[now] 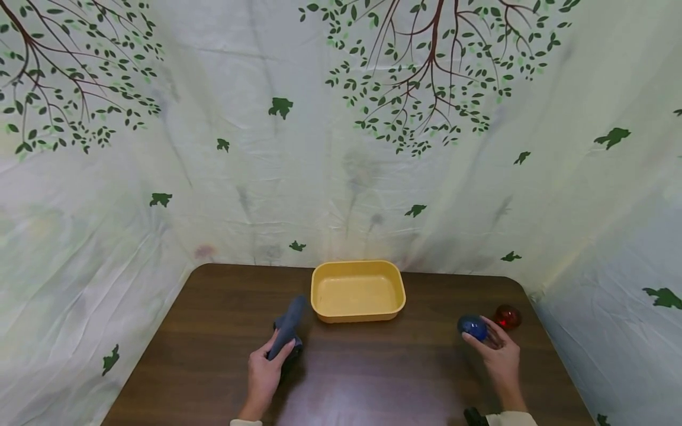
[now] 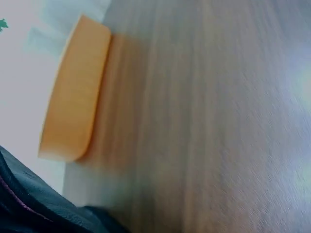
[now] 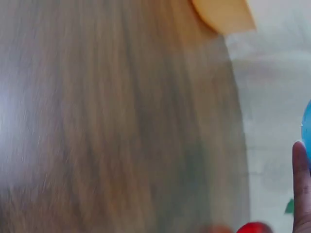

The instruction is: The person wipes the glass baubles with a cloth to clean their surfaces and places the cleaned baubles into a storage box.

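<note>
Pale cloth [image 1: 319, 171] hangs behind and beside our brown wooden surface [image 1: 383, 378], printed with leafy branches [image 1: 434, 47] and scattered dark green leaf shapes [image 1: 280, 107]. We see the surface's far edge run across to rounded corners, while its left and right edges spread outward toward the near side. Between our two hands lies a broad stretch of wood grain, with a sheen of light on it. On the right we have less room, as a red ball [image 1: 508, 318] sits just beside the right edge, near the far right corner.

At the far middle we see a yellow tray [image 1: 358, 317] with rounded corners, close against the far edge; its inner floor shows from wall to wall.

Our left grip [image 1: 264, 370] has its thumb and fingers closed around a dark blue-grey object [image 1: 289, 325], left of the tray and nearer to us; we cannot tell what it is. Our right grip [image 1: 501, 358] holds a shiny blue ball [image 1: 471, 327] between thumb and fingers, well to the right of the tray and just left of the red ball. We cannot tell whether the blue ball touches the surface. Pale sleeves [image 1: 511, 419] end at both wrists.
</note>
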### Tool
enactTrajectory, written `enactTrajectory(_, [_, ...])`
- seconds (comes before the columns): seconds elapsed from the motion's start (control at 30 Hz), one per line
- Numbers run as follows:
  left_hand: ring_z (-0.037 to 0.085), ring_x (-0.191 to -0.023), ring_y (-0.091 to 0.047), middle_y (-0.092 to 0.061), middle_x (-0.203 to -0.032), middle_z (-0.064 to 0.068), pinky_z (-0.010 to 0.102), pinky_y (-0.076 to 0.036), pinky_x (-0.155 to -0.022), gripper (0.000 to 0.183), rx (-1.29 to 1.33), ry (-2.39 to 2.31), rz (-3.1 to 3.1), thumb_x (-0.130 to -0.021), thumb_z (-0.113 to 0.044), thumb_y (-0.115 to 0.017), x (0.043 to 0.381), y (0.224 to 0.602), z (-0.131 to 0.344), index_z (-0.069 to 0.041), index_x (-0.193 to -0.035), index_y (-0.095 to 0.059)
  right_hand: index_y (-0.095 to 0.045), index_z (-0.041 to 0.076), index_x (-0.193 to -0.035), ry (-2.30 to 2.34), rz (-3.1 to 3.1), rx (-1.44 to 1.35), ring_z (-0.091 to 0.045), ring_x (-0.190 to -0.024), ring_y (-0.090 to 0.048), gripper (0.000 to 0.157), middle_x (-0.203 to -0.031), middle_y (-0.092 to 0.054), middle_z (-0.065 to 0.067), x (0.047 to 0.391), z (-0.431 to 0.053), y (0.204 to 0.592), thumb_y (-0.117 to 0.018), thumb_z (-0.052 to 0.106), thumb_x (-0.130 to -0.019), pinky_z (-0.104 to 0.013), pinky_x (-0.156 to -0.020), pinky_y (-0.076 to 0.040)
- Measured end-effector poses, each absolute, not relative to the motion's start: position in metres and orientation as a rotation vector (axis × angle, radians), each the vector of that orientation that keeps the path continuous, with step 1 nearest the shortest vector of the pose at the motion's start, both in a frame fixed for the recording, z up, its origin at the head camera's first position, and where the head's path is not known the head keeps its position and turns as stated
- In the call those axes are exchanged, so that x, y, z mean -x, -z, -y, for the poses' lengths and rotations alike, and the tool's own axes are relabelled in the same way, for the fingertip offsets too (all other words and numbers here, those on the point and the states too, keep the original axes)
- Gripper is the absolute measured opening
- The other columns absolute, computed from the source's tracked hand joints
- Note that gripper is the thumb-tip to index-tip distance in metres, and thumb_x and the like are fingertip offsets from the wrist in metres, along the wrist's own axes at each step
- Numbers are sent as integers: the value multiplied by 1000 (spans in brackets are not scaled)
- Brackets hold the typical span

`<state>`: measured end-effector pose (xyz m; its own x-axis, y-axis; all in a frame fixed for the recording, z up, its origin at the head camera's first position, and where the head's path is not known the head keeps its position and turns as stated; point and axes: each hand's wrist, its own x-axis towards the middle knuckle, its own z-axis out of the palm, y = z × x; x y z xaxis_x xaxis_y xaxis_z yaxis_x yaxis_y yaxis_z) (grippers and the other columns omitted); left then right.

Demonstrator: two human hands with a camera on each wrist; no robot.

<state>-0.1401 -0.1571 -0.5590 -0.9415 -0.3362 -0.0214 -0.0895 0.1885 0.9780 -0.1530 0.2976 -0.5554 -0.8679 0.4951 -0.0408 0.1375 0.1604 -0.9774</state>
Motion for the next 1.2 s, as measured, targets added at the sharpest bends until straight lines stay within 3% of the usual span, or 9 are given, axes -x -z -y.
enactTrajectory(0.17, [28,-113,-57,-55,-132,15,17,-49,-78,57,-494,1937,2185,-82,-32,-77,137,547,149,-4,-128,-59,-61,5,-127,-1751,2187,512,7,-86,-60,60,-95,-62,26,155,-283,547,-86,15,-73,-10,-71,-49])
enactTrajectory(0.33, [17,-107,-60,-57,-128,18,23,-51,-83,50,-487,2018,2099,-84,-27,-76,137,535,141,-2,-125,-62,-61,2,-125,-1789,2196,417,4,-87,-61,58,-96,-64,22,156,-266,537,-85,9,-73,-13,-72,-51])
enactTrajectory(0.47, [4,-95,-63,-60,-125,20,19,-51,-78,46,-477,2100,1997,-84,-24,-77,136,525,134,0,-122,-64,-61,0,-124,-1785,2209,334,4,-89,-61,57,-113,-68,-6,158,-253,532,-85,6,-72,-13,-73,-51])
enactTrajectory(0.57, [5,-88,-65,-65,-116,19,21,-53,-76,44,-465,2129,1942,-84,-21,-77,135,518,128,3,-118,-66,-60,1,-125,-1783,2238,287,4,-90,-60,58,-123,-61,-22,159,-244,528,-85,8,-72,-13,-74,-51])
enactTrajectory(0.83, [12,-73,-65,-70,-84,1,25,-55,-68,35,-439,2190,1835,-83,-15,-77,130,506,113,9,-106,-68,-61,0,-123,-1842,2235,138,-1,-92,-62,56,-123,-61,-25,162,-222,519,-84,5,-72,-16,-76,-52])
enactTrajectory(1.2, [14,-72,-65,-69,-82,3,27,-56,-68,29,-379,2247,1771,-83,-10,-76,124,503,94,12,-101,-68,-63,-1,-120,-1959,2201,-67,-7,-97,-64,54,-120,-63,-21,165,-191,510,-83,-1,-71,-20,-79,-53])
